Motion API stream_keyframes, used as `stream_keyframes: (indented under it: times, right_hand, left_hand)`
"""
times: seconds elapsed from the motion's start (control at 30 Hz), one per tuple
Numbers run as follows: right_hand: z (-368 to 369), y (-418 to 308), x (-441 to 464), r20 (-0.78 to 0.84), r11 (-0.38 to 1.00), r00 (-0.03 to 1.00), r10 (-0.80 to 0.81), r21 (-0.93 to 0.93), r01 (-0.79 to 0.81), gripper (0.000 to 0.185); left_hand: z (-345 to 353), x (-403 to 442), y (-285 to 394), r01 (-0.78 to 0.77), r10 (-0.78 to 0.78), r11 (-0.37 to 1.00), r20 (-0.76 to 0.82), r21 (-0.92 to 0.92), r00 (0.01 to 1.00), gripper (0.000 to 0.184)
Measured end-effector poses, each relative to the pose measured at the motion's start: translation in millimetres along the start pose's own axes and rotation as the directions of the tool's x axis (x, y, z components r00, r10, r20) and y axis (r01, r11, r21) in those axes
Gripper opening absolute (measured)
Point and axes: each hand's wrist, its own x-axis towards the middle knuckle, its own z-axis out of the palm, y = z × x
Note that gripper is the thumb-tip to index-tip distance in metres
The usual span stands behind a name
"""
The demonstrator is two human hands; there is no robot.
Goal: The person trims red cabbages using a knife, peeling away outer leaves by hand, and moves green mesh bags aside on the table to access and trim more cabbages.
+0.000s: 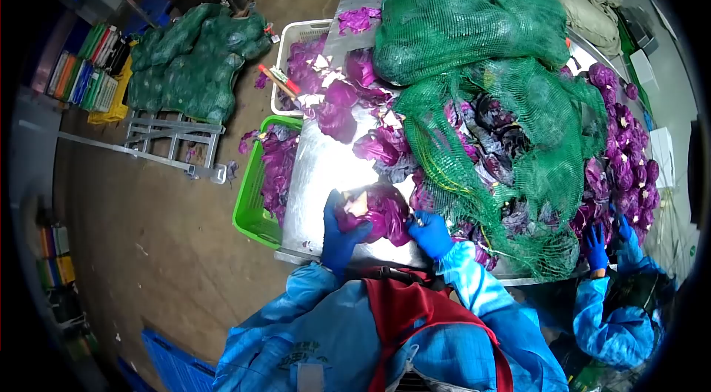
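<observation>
Holding a purple cabbage point(381, 216) between the left hand point(339, 240) and the right hand point(432, 235), both in blue gloves, at the near edge of a shiny metal tabletop point(317, 179). Grasping the cabbage firmly from its left side with the left fingers point(331, 207), spread along its far-left flank, with the thumb set across its lower face. Bent at the right fingers point(420, 220), lying against or just beside the cabbage's right side; cannot tell whether clenched on the leaves, on a tiny shiny thing at the fingertips, or merely resting there. Showing a pale cut patch on the cabbage's upper left, nearer to the left fingers than to the right. Cannot tell whether touching the metal below or lifted slightly off it. Just beyond, strewn with loose purple leaves point(378, 146) and pale trimmings. To the right, covered by an opened green mesh sack point(548, 136) with dark leaves inside; behind that, by a full green sack point(474, 25). Off the left edge, flanked by a white basket point(300, 27) and a green basket point(247, 203), both filled with leaves. Far right, heaped with more cabbages point(628, 159), near a co-worker's gloved hands point(595, 247).
</observation>
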Motion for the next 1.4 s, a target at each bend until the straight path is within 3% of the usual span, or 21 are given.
stream_keyframes:
  times: [0.07,0.1,0.17,0.2,0.3,0.43,0.5,0.6,0.7,0.73,0.83,0.87,0.9,0.97,1.07,1.1,1.17,1.23,1.3,1.33,1.4]
  right_hand:
    - [-4,-6,-9,-0.029,0.988,0.998,-0.059,0.140,0.063,0.014]
    - [-18,-8,-2,-0.052,0.994,0.993,0.106,0.014,-0.106,0.010]
    - [-27,-36,-1,-0.207,1.000,0.978,0.015,0.016,-0.012,0.017]
    - [-31,-44,1,-0.145,0.992,0.986,-0.085,-0.104,0.070,0.031]
    - [-23,-88,0,0.088,0.933,0.942,-0.323,-0.135,0.333,0.046]
    - [-18,-86,16,0.371,0.872,0.875,-0.311,-0.255,0.418,0.058]
    - [-17,-85,15,0.410,0.895,0.886,-0.215,-0.280,0.347,0.055]
    - [-13,-90,11,0.356,0.874,0.888,-0.292,-0.278,0.399,0.052]
    - [-9,-87,20,0.297,0.941,0.944,-0.147,-0.252,0.226,0.049]
    - [-6,-79,25,0.212,0.959,0.957,-0.197,-0.162,0.234,0.048]
    - [-4,-2,73,-0.039,0.986,0.999,-0.031,0.161,0.037,0.050]
    - [-10,-2,73,0.120,0.913,0.963,0.242,0.307,-0.268,0.056]
    - [2,45,87,-0.022,0.963,0.999,0.038,0.267,-0.031,0.062]
    - [-15,-21,58,0.085,0.911,0.955,0.282,0.288,-0.295,0.062]
    - [2,-17,36,-0.134,0.971,0.991,-0.004,0.237,0.036,0.054]
    - [-1,-40,22,-0.036,0.984,0.989,-0.142,0.099,0.145,0.043]
    - [2,-61,2,-0.039,0.985,0.987,-0.155,-0.081,0.151,0.035]
    - [3,-10,31,-0.330,0.988,0.937,-0.116,0.057,0.142,0.037]
    - [-36,-9,44,-0.296,0.972,0.944,0.147,0.221,-0.082,0.045]
    - [-41,-30,44,-0.264,0.989,0.961,0.079,0.140,-0.043,0.048]
    - [-40,-59,24,-0.185,1.000,0.983,-0.009,-0.010,0.007,0.053]
  left_hand:
    - [5,3,17,0.015,-0.013,0.999,0.034,-0.046,0.999,0.091]
    - [3,6,16,0.003,0.000,0.999,0.073,-0.041,0.997,0.092]
    - [4,12,18,-0.013,0.018,0.999,0.133,-0.040,0.991,0.095]
    - [3,11,23,-0.007,0.012,0.999,0.163,-0.034,0.987,0.096]
    - [3,13,32,0.034,-0.018,0.998,0.288,-0.051,0.958,0.104]
    - [4,14,32,-0.024,0.048,0.997,0.337,-0.073,0.940,0.107]
    - [2,15,21,-0.050,0.072,0.996,0.324,-0.076,0.943,0.105]
    - [10,4,15,0.021,-0.004,0.997,0.228,-0.069,0.974,0.092]
    - [14,3,33,0.051,-0.038,0.997,0.211,-0.056,0.977,0.084]
    - [13,4,36,0.049,-0.040,0.998,0.210,-0.039,0.977,0.082]
    - [5,13,30,0.108,-0.106,0.994,0.270,0.005,0.957,0.085]
    - [3,12,30,0.151,-0.147,0.989,0.309,0.013,0.939,0.083]
    - [0,11,22,0.097,-0.096,0.995,0.339,0.013,0.936,0.084]
    - [-5,8,24,0.066,-0.064,0.998,0.312,0.006,0.948,0.089]
    - [4,-6,24,0.047,-0.030,0.991,0.135,-0.122,0.990,0.093]
    - [5,-7,22,-0.037,0.038,0.999,0.158,-0.012,0.987,0.094]
    - [4,-8,17,-0.211,0.164,0.956,0.222,0.204,0.961,0.096]
    - [0,-8,21,-0.182,0.143,0.969,0.221,0.167,0.965,0.094]
    - [-3,-11,16,-0.131,0.118,0.989,0.170,0.062,0.978,0.089]
    - [-2,-10,12,-0.117,0.118,0.993,0.157,-0.016,0.981,0.092]
    - [-5,-11,14,-0.132,0.115,0.988,0.192,0.076,0.975,0.093]
